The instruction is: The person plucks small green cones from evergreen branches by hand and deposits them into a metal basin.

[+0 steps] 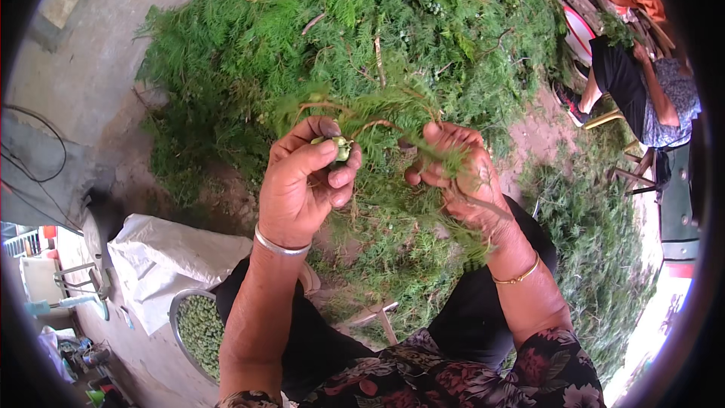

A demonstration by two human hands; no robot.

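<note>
My left hand (311, 173), with a silver-coloured bangle at the wrist, holds a few green cones (342, 149) between thumb and fingers. To its right, my right hand (459, 173) grips a leafy conifer sprig (453, 161), whose stem lies across the palm; the leaves are blurred. A thin gold-coloured bracelet is on that wrist. Both hands are raised in front of a large heap of cut conifer branches (351, 28). Loose green sprigs (396, 260) lie on the ground below my hands, between my knees.
A metal basin of green cones (198, 334) stands at lower left beside a white woven sack (170, 260). Black cables (39, 153) hang at the far left. At the right a seated person (651, 85) handles a green sprig, with more cut greenery (595, 255) on the ground nearby.
</note>
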